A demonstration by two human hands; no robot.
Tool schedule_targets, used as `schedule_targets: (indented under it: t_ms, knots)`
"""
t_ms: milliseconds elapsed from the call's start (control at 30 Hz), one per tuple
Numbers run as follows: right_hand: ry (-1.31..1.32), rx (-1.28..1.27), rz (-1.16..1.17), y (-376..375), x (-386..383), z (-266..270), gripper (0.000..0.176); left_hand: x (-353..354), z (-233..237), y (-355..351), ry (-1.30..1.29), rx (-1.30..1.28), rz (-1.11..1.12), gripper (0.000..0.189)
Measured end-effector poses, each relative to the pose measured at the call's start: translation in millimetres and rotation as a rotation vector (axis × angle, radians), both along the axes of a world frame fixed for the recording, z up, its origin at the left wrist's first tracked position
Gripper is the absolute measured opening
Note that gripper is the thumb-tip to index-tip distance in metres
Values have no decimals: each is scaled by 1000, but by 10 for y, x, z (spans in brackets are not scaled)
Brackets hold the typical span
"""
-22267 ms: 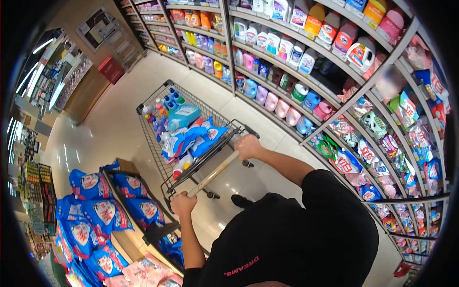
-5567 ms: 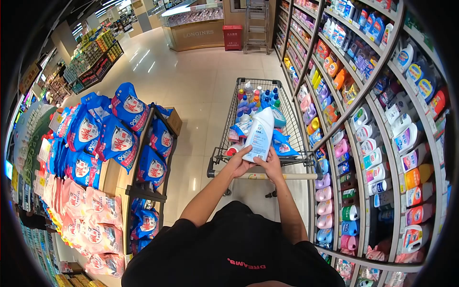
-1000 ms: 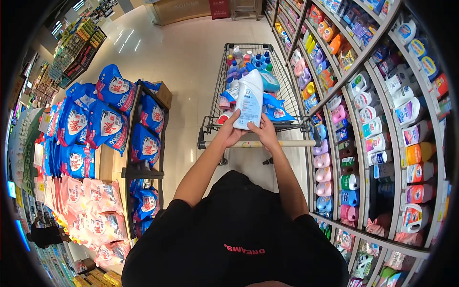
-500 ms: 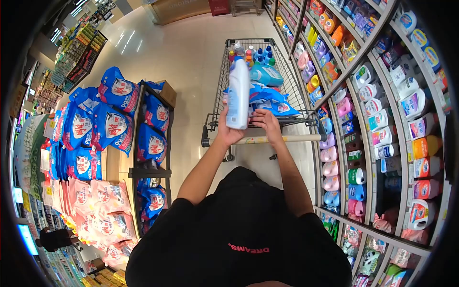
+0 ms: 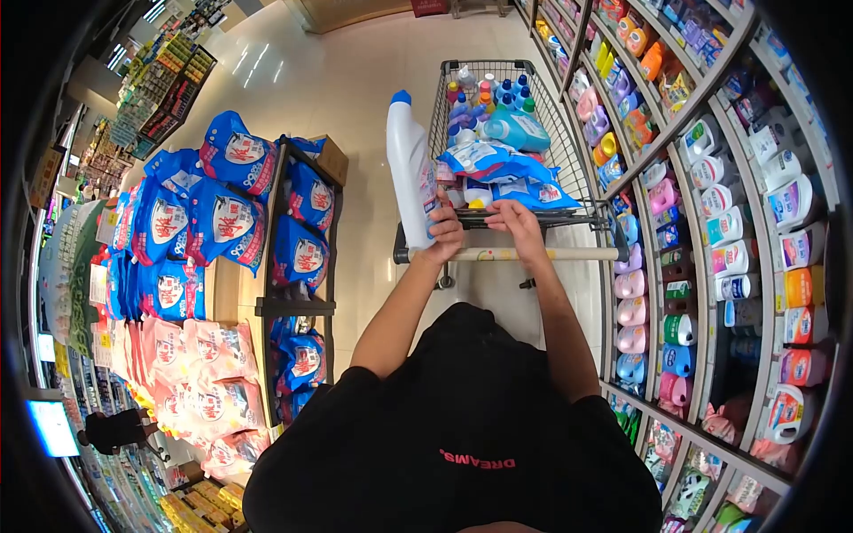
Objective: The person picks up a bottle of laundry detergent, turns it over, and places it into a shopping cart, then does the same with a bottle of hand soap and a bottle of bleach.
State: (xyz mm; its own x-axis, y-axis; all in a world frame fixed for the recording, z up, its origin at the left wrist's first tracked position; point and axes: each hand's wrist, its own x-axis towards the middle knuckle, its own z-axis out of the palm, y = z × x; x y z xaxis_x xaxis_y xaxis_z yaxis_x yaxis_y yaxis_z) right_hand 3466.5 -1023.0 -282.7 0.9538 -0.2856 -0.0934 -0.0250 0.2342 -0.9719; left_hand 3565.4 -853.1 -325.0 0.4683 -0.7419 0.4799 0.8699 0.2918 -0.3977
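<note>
My left hand (image 5: 443,233) is wrapped round the lower part of a tall white bottle (image 5: 409,173) with a blue cap and an angled neck. The bottle tilts a little to the left and is held above the near left corner of the shopping cart (image 5: 582,169). My right hand (image 5: 520,229) hovers beyond the cart's handle (image 5: 555,254), its fingers apart and nothing in them. Inside the cart lie blue bags (image 5: 498,160), a teal bottle (image 5: 520,131) and several smaller bottles with blue caps.
To the right, tall shelves (image 5: 609,266) hold rows of detergent bottles. On the left stands a display with blue bags (image 5: 227,218) and pink bags (image 5: 209,400). A cardboard box (image 5: 331,160) sits behind its black frame. A person in dark clothing (image 5: 115,433) is at far left.
My left hand has turned the bottle and swung it leftward, away from over the cart. My right hand stays near the handle, apart from the bottle. The view has shifted slightly.
</note>
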Motion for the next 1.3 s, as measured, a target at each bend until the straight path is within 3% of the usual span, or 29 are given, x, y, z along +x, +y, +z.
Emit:
schedule_targets:
  t_ms: [67,167,200,267,300,400,467,533,600,667,733,800,867,933,1000,1033,1067,1133,1233,1300]
  knots:
    - [5,-11,10,-13,7,-13,37,-38,55,3,-11,-20,-4,42]
    - [10,2,-13,-13,7,-12,40,-39,256,39,-201,422,196,62]
    - [11,-4,-23,-19,-2,-9,40,-53,208,-19,-37,575,166,59]
    - [23,16,-87,-14,-4,1,45,-105,227,-133,-155,875,247,56]
    - [10,29,-78,4,-10,35,52,-131,292,-165,-151,870,241,56]
    - [-29,60,-156,19,13,-24,47,-131,405,-197,-287,974,236,45]
    - [-9,-8,-168,23,-8,-12,47,-175,448,-233,-518,1136,418,45]
    - [15,-80,-187,21,-21,-6,48,-280,489,-268,-549,1211,439,49]
    - [-162,-10,-195,13,-10,-90,58,-441,622,-268,-1045,1746,950,53]
    - [-173,-4,-212,29,4,-41,66,-598,673,-328,-972,1783,1022,58]
    - [-248,18,-245,153,32,216,69,-716,726,-329,-1302,1882,1391,59]
    - [-164,98,-308,148,70,383,64,-808,751,-339,-1377,1862,1449,60]
    - [-76,409,-182,46,42,441,62,-875,781,-338,-1506,1837,1680,59]
    - [-85,487,-149,-47,37,398,63,-899,794,-314,-1576,1733,1679,64]
    - [-182,644,5,-85,18,486,72,-922,844,-314,-1468,1680,1642,75]
    - [-193,620,7,-95,13,515,77,-899,842,-280,-1584,1726,1618,92]
    - [-194,619,1,-93,2,548,77,-896,836,-276,-1587,1720,1615,92]
    - [-236,676,17,-73,-19,613,80,-904,824,-270,-1502,1822,1259,103]
    - [-220,665,22,-63,-15,690,82,-898,793,-272,-1412,1732,1120,108]
    - [-196,641,36,-82,-24,673,79,-875,724,-264,-1425,1731,1141,107]
